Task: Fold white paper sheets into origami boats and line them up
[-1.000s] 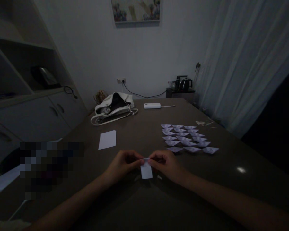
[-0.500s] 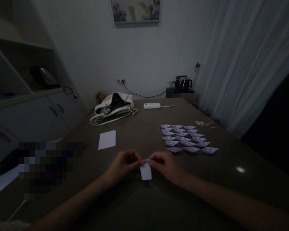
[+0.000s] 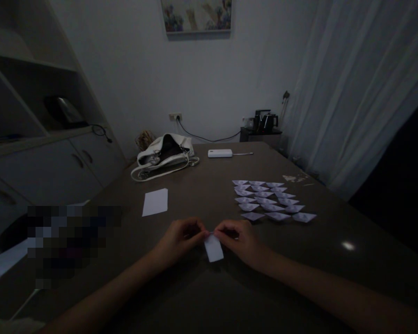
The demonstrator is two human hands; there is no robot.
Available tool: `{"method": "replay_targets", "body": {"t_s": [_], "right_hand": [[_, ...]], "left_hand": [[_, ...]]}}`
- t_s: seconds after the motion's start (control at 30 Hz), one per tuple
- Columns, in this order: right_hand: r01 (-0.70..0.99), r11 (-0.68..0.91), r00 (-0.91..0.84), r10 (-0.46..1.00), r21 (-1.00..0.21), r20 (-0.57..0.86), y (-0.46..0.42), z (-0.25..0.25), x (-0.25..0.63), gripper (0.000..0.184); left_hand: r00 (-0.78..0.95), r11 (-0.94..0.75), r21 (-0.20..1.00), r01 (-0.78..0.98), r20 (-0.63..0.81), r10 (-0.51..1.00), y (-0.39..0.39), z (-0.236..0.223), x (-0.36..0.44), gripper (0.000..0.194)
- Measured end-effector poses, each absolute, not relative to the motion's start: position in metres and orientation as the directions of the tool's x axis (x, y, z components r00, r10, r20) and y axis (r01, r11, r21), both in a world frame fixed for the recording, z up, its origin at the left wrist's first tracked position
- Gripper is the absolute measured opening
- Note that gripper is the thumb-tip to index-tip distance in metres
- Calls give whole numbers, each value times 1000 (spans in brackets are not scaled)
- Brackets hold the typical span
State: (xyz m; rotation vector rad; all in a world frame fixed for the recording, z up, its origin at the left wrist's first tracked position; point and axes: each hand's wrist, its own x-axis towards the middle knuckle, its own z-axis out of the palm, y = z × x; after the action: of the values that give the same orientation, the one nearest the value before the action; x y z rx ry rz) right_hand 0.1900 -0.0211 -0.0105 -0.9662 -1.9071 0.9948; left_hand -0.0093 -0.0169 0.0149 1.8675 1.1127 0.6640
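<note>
My left hand and my right hand meet over the near middle of the dark table. Both pinch the top edge of a small white folded paper, which hangs down between them, slightly tilted. To the right, beyond my right hand, several folded paper boats lie in rows. A flat white sheet rests on the table beyond my left hand.
A white handbag and a white power bank with its cable lie at the far end. Cabinets and shelves line the left, a white curtain the right. A kettle stands on a stand by the wall.
The small paper's lower end has swung slightly to the right between my fingers. My hands have stayed in nearly the same place.
</note>
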Motion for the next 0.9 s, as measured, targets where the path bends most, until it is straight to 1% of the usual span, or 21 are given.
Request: {"method": "replay_targets", "body": {"t_s": [0.13,0.23,0.27,0.33,0.43,0.47,0.53,0.63,0.8,0.9], "right_hand": [[297,441,-411,860,-847,303,-22,-11,188,14],[303,448,-407,859,-841,311,-22,-10,187,14],[297,448,-407,858,-843,313,-23,-9,187,15],[280,438,-407,860,-854,307,-23,-8,187,15],[243,390,-393,877,-888,278,-22,-9,188,16],[228,369,-386,884,-901,264,-22,-9,188,16],[199,336,-380,892,-921,243,-21,-10,188,17],[175,320,-378,895,-931,237,-20,-12,188,17],[172,315,-354,904,-933,240,-19,-12,188,17],[174,308,-359,904,-935,231,-19,-12,189,17]], "left_hand": [[542,-440,716,542,102,834,-18,20,-12,26],[551,-491,664,564,139,823,-19,22,-12,27],[550,-484,672,561,135,824,-19,21,-11,26],[535,-420,741,525,97,839,-18,18,-11,26],[475,-231,905,356,37,879,-16,12,-9,25],[465,-182,932,315,16,885,-15,11,-9,26],[461,-106,948,301,-47,886,-13,9,-9,26],[438,-46,946,321,-105,893,-11,8,-9,27],[428,-33,941,336,-121,896,-9,5,-11,31],[430,-33,945,326,-117,895,-10,6,-10,30]]}}
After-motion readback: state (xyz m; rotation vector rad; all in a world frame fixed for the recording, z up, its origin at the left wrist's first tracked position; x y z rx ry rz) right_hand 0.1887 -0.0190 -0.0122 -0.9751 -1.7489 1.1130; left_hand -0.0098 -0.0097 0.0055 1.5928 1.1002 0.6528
